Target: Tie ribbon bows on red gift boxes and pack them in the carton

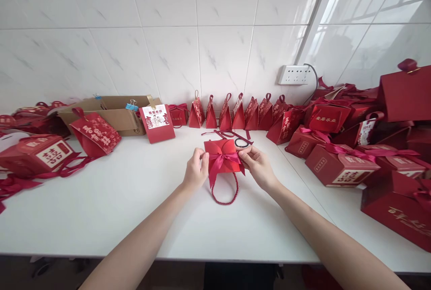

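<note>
A small red gift bag (220, 150) lies flat on the white table (117, 200), with a red satin ribbon bow (225, 160) tied across it and a red cord handle (225, 195) looping toward me. My left hand (195, 169) pinches the bow's left loop, fingers closed. My right hand (257, 165) pinches the bow's right side, fingers closed too. A loose red ribbon (226, 134) and a black ring (241, 143) lie just behind the bag.
A row of small red triangular bags (235, 112) lines the tiled wall. Red gift boxes (340, 164) pile up on the right, more red boxes (37, 153) and a cardboard box (114, 112) on the left. A wall socket (294, 74) sits above.
</note>
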`<act>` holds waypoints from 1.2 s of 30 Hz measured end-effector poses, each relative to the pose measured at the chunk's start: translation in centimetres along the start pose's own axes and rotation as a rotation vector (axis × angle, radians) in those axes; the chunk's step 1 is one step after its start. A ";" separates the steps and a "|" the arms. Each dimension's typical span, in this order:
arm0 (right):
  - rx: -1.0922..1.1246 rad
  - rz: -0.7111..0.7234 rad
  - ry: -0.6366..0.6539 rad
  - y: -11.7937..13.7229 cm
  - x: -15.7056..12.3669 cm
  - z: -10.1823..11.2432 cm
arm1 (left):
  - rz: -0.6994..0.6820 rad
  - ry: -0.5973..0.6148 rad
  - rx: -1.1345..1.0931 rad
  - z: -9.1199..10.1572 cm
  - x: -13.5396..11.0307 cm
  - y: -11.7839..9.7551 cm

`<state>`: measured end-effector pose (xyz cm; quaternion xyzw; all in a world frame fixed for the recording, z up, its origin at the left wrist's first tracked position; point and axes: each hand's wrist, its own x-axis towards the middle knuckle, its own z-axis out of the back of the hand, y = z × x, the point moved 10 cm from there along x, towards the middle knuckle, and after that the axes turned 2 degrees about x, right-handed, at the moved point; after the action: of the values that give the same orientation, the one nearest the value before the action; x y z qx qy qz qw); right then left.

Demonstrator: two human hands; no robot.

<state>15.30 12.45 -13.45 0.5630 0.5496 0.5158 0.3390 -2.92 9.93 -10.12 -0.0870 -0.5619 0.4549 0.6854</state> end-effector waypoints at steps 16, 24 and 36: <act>-0.683 0.397 0.209 3.2 -1.7 -2.4 | 0.389 0.229 -0.353 -1.9 0.1 2.5; -0.964 0.582 0.282 3.4 -2.0 -3.5 | 0.334 0.301 -0.330 -2.4 0.0 1.9; -1.110 0.479 0.348 1.8 -2.0 -4.0 | 0.374 0.347 -0.408 -3.8 -0.3 2.7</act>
<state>12.26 9.44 -11.22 0.3184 0.1060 0.8699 0.3613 -1.11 12.72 -13.41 -0.4005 -0.4906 0.4291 0.6441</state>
